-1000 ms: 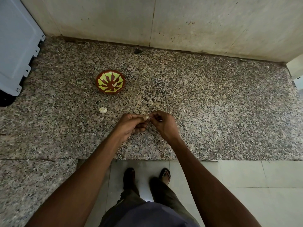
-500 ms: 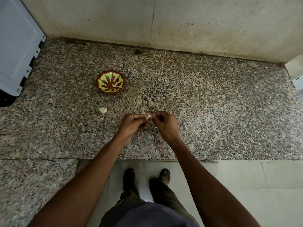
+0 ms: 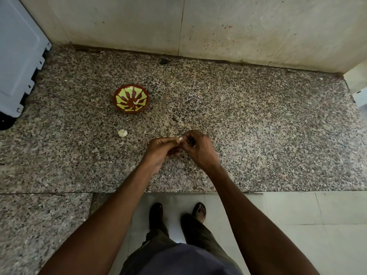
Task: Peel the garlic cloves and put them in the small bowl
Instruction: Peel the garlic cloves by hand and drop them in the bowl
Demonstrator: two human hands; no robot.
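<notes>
A small pale garlic clove (image 3: 180, 139) sits pinched between the fingertips of my left hand (image 3: 161, 150) and my right hand (image 3: 196, 148), held just above the speckled granite counter (image 3: 258, 135). The small bowl (image 3: 131, 101), brown with a yellow-green pattern, stands on the counter to the upper left of my hands; a pale peeled clove (image 3: 136, 101) lies inside it. Between the bowl and my left hand lies the remaining piece of garlic bulb (image 3: 122, 133), white and papery.
A grey plastic appliance (image 3: 17, 56) stands at the counter's left end. A stained tiled wall (image 3: 218, 26) closes the back, with a white box (image 3: 357, 86) at the right. The counter's front edge runs just below my wrists; floor and my feet show beneath.
Both hands have stayed in the same spot, with only small finger movements on the clove. Nothing else has moved.
</notes>
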